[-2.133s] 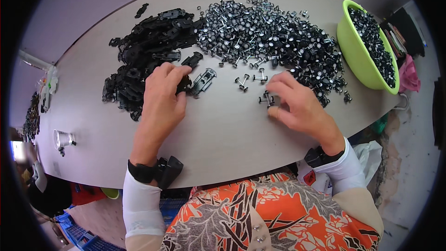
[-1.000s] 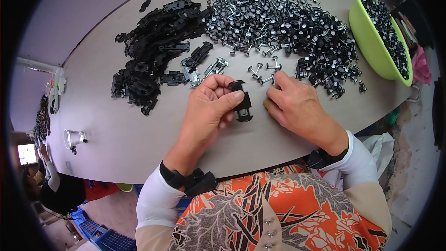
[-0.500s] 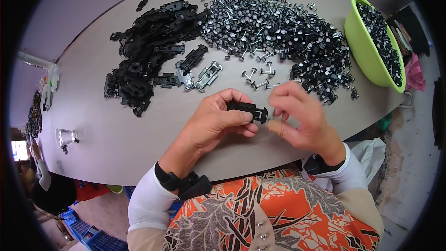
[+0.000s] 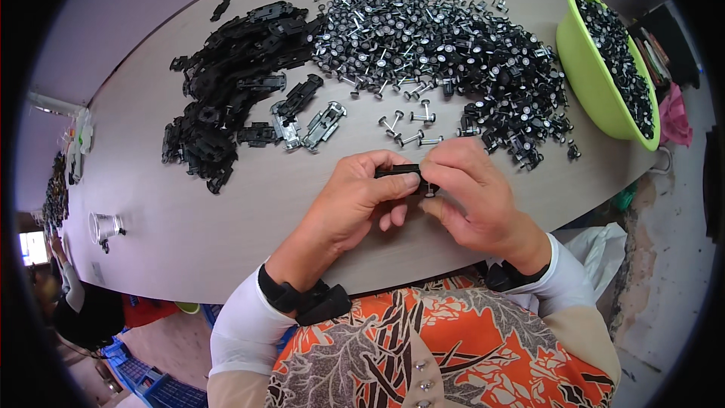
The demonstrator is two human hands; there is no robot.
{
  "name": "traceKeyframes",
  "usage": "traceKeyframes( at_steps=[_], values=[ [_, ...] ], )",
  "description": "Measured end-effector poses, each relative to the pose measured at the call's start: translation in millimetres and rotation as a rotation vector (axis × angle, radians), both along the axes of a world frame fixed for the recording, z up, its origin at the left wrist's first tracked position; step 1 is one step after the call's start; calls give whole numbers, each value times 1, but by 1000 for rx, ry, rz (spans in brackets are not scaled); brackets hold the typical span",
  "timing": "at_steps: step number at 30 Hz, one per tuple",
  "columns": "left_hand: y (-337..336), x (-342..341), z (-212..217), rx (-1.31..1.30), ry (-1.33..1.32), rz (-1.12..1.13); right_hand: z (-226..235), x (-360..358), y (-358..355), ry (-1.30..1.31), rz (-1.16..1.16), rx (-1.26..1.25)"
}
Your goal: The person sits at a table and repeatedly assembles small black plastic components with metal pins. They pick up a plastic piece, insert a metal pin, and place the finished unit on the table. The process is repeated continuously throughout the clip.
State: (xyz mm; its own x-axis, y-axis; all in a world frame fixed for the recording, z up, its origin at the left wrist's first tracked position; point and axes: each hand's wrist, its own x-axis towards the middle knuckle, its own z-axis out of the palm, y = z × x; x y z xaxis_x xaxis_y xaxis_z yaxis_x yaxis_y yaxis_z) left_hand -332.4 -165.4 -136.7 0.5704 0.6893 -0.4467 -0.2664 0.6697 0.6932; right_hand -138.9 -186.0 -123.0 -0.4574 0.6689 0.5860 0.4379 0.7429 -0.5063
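Where half second ago hands were closing in, left hand (image 4: 355,200) now pinches black frame (image 4: 398,172) at fingertips; right hand (image 4: 472,193) presses axle (image 4: 429,190) on its end, fingers closed. Fitting seems underway; loose axles (image 4: 411,122) just beyond.

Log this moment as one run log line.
left hand: grips black chassis piece | right hand: pinches its end | table: wheel-axle pile, black parts pile, green bowl
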Motion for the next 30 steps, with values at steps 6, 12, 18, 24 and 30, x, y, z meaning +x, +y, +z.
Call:
traceKeyframes(
  at_steps=[6, 12, 18, 24, 30],
  values=[
    [-4, 0, -2, -12, -2, -1, -13, 8, 1, 94, 52, -108],
    [-9, -1, -3, 29, -3, 16, -13, 9, 4, 110, 113, -143],
    [-11, -2, -4, 27, -21, 43, -20, 4, 14, 124, 208, -91],
    [-4, -1, -10, 46, -20, 68, -1, 14, 27, 24, 223, -260],
    [3, 0, -14, 99, -68, 123, 1, 54, 52, -297, -369, -17]
  ],
)
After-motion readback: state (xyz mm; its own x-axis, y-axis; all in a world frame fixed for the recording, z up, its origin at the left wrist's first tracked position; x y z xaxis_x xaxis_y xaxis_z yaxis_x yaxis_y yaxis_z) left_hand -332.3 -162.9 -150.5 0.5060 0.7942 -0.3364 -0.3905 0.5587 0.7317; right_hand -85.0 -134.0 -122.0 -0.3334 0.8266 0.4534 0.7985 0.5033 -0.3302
